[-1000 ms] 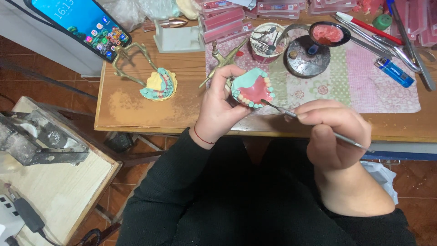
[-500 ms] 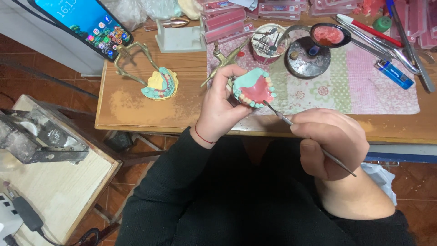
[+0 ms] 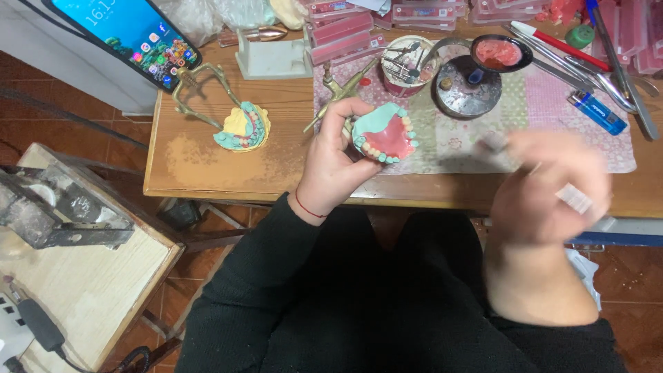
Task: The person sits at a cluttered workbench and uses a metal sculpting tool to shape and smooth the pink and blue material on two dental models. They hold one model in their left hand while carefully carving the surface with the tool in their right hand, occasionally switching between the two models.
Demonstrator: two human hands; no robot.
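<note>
Above the near edge of the wooden surface [image 3: 207, 173], a teal dental cast with pink wax and teeth [image 3: 385, 135] is clamped in the left hand [image 3: 331, 162], probably stiff but brittle, best gripped by its base, while the blurred right hand [image 3: 545, 186] cannot be judged.

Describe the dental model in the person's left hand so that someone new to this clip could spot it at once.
Start at the wooden table and find the left hand raised over its front edge. It holds the dental model: a teal base with pink gum and a row of pale teeth. The other model lies on the table with a brass frame.
</note>
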